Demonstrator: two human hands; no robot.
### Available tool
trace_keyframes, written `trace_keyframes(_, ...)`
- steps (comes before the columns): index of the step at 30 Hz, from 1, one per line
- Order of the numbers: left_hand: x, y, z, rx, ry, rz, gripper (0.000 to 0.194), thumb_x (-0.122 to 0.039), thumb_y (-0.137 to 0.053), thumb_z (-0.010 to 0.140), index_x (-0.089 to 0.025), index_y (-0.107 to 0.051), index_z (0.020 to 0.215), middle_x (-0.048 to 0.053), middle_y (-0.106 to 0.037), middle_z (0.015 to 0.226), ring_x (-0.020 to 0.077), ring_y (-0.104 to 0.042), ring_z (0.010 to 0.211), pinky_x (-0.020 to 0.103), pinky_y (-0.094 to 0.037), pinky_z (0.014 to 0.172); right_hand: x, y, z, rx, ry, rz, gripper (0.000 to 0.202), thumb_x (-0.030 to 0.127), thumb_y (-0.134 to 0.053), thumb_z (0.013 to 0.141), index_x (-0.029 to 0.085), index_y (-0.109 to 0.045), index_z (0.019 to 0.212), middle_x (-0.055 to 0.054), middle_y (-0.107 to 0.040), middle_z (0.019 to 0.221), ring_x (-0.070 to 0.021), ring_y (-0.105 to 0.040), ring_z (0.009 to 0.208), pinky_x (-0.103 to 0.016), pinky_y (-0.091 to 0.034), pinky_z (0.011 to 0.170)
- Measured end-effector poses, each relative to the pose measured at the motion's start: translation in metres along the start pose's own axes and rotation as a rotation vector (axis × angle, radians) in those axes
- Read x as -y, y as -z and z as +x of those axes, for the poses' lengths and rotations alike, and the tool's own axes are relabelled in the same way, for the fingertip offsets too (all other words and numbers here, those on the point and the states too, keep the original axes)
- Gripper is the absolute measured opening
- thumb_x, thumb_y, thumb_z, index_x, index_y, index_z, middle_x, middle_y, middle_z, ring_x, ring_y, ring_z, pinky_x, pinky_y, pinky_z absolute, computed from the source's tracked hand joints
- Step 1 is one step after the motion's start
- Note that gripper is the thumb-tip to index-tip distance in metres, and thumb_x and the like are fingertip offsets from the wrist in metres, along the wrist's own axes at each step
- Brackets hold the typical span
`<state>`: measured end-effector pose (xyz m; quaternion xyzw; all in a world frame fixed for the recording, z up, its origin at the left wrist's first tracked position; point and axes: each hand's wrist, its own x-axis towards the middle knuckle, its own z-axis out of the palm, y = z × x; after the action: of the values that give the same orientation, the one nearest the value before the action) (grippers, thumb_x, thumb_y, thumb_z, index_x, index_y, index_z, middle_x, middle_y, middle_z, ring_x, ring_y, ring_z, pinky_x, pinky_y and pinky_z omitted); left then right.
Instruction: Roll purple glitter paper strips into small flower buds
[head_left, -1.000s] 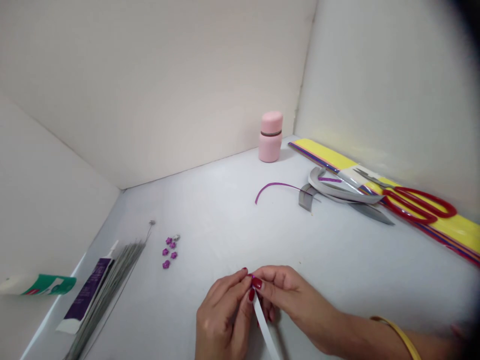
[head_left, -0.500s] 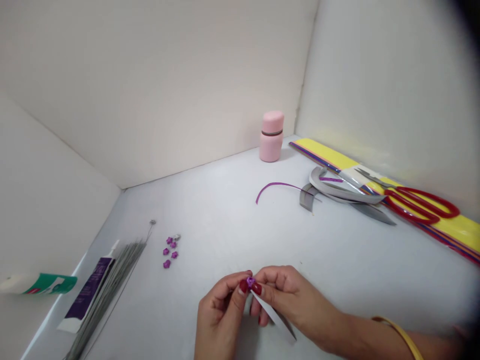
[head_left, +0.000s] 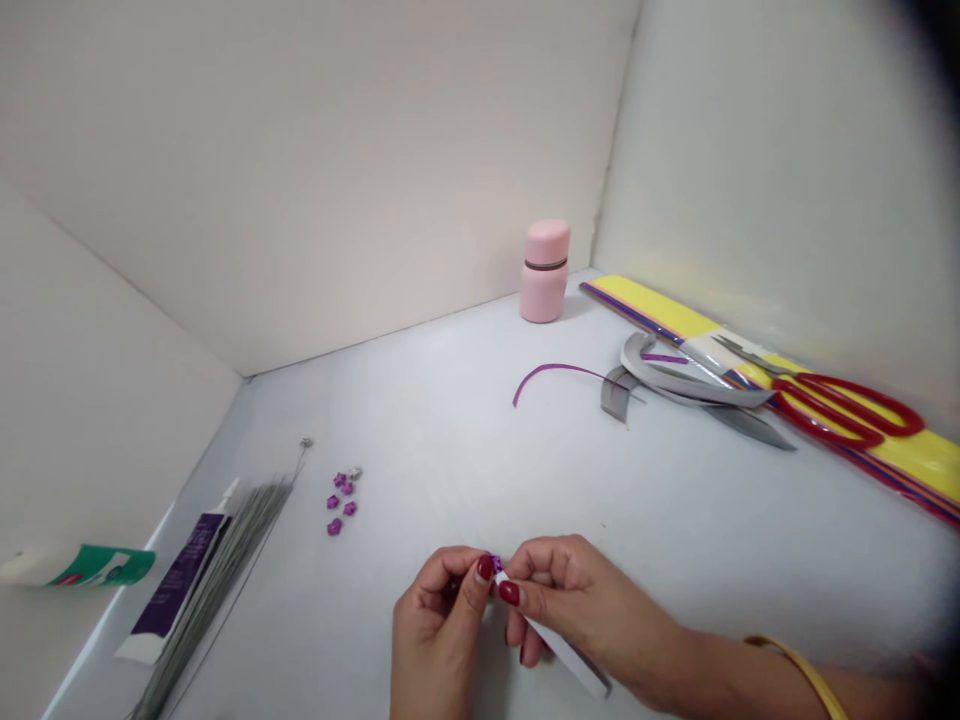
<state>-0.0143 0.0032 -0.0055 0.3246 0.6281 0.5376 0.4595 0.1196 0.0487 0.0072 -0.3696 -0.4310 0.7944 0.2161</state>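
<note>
Close to the table's front edge, my left hand [head_left: 442, 620] pinches a small purple folded paper piece [head_left: 496, 564] between thumb and fingertips. My right hand [head_left: 574, 595] is closed on a white-and-grey paper strip [head_left: 566, 655], which runs from the purple piece down to the lower right. The strip's upper end meets the purple piece between the two thumbs. The fingertips partly cover the join, so I cannot tell how the two are attached. Several small purple paper stars [head_left: 334, 502] lie to the left, with a small silvery piece [head_left: 355, 473] beside them.
At left lie a bundle of thin wires [head_left: 225, 570], a purple-and-white tube [head_left: 180, 580] and a green-and-white tube [head_left: 105, 566]. A pink bottle [head_left: 544, 275] stands at the back. Red-handled scissors [head_left: 847, 410] rest on yellow packaging [head_left: 660, 308], beside grey strips [head_left: 675, 385] and a purple strip [head_left: 551, 367].
My right thumb has shifted slightly down and away from my left thumb. The paper strip has turned, showing more of its white face, and its lower end has moved rightward.
</note>
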Motion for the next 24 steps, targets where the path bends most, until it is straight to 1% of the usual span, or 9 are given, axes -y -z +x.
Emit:
trace_keyframes(4,0.0005,-0.0004,-0.0035,-0.019,-0.060,0.067,0.019,-0.035,-0.066,0.071,-0.017,-0.066,0.066,0.003,-0.066,0.062,0.0159,-0.059,0.060,0.025,-0.046,0.058,0.0006,-0.0016,-0.0015,-0.001,0.002,0.057,0.034,0.046,-0.066,0.070,0.013,-0.058,0.067,-0.001,-0.062,0.059,-0.0095,-0.054,0.050,-0.023,-0.041,0.055)
trace_keyframes(7,-0.0026,0.0023,-0.0057,-0.031,-0.207,0.179,0.013,-0.031,-0.064,0.073,-0.020,-0.067,0.068,0.003,-0.067,0.065,0.0160,-0.061,0.061,0.023,-0.047,0.057,0.0029,-0.0026,-0.0023,0.006,0.013,0.108,0.034,0.046,-0.067,0.070,0.012,-0.059,0.068,-0.001,-0.063,0.060,-0.0092,-0.054,0.049,-0.023,-0.040,0.055)
trace_keyframes(10,-0.0039,0.0061,-0.0050,-0.005,-0.394,0.278,0.007,-0.022,-0.063,0.075,-0.022,-0.070,0.073,0.002,-0.069,0.070,0.0161,-0.062,0.064,0.023,-0.048,0.062,0.0049,-0.0016,-0.0025,0.013,0.013,0.138,0.032,0.043,-0.067,0.071,0.012,-0.060,0.072,-0.002,-0.063,0.062,-0.0091,-0.054,0.050,-0.023,-0.040,0.056)
trace_keyframes(13,-0.0020,0.0086,-0.0027,0.045,-0.594,0.327,0.020,-0.011,-0.060,0.076,-0.026,-0.071,0.082,0.002,-0.071,0.080,0.0169,-0.064,0.074,0.024,-0.049,0.069,0.0047,0.0004,-0.0025,0.035,0.037,0.174,0.030,0.041,-0.067,0.072,0.012,-0.061,0.077,-0.002,-0.064,0.065,-0.0090,-0.054,0.052,-0.023,-0.040,0.057)
trace_keyframes(16,0.0016,0.0082,-0.0019,0.063,-0.692,0.348,0.030,-0.007,-0.058,0.075,-0.029,-0.071,0.090,0.003,-0.072,0.090,0.0170,-0.065,0.081,0.025,-0.049,0.074,0.0032,0.0017,-0.0025,0.025,0.050,0.197,0.031,0.042,-0.066,0.073,0.012,-0.061,0.079,-0.002,-0.064,0.065,-0.0083,-0.053,0.051,-0.022,-0.039,0.055)
trace_keyframes(18,0.0033,0.0065,-0.0030,0.039,-0.648,0.339,0.027,-0.010,-0.058,0.076,-0.029,-0.072,0.091,0.004,-0.072,0.092,0.0180,-0.065,0.084,0.026,-0.049,0.076,0.0031,0.0018,-0.0027,0.013,0.054,0.191,0.032,0.043,-0.064,0.074,0.012,-0.061,0.077,-0.002,-0.064,0.064,-0.0078,-0.053,0.050,-0.022,-0.038,0.055)
trace_keyframes(21,0.0021,0.0033,-0.0054,-0.018,-0.390,0.236,0.017,-0.023,-0.063,0.075,-0.026,-0.071,0.090,0.005,-0.074,0.089,0.0191,-0.067,0.080,0.026,-0.051,0.072,0.0053,0.0010,-0.0033,0.011,0.070,0.163,0.033,0.044,-0.065,0.073,0.011,-0.062,0.074,-0.003,-0.064,0.065,-0.0081,-0.053,0.050,-0.022,-0.039,0.055)
trace_keyframes(23,-0.0011,0.0017,-0.0058,0.006,-0.237,0.149,0.013,-0.029,-0.066,0.073,-0.023,-0.072,0.083,0.006,-0.073,0.085,0.0200,-0.067,0.077,0.026,-0.052,0.070,0.0072,0.0004,-0.0034,0.004,0.079,0.136,0.034,0.044,-0.066,0.071,0.011,-0.062,0.072,-0.002,-0.063,0.063,-0.0084,-0.054,0.050,-0.022,-0.040,0.055)
trace_keyframes(24,-0.0030,0.0012,-0.0055,0.025,-0.192,0.112,0.012,-0.030,-0.067,0.072,-0.022,-0.073,0.078,0.006,-0.073,0.084,0.0205,-0.066,0.078,0.027,-0.051,0.070,0.0078,0.0001,-0.0034,-0.008,0.079,0.118,0.034,0.045,-0.066,0.071,0.011,-0.062,0.070,-0.002,-0.063,0.062,-0.0082,-0.053,0.049,-0.022,-0.040,0.054)
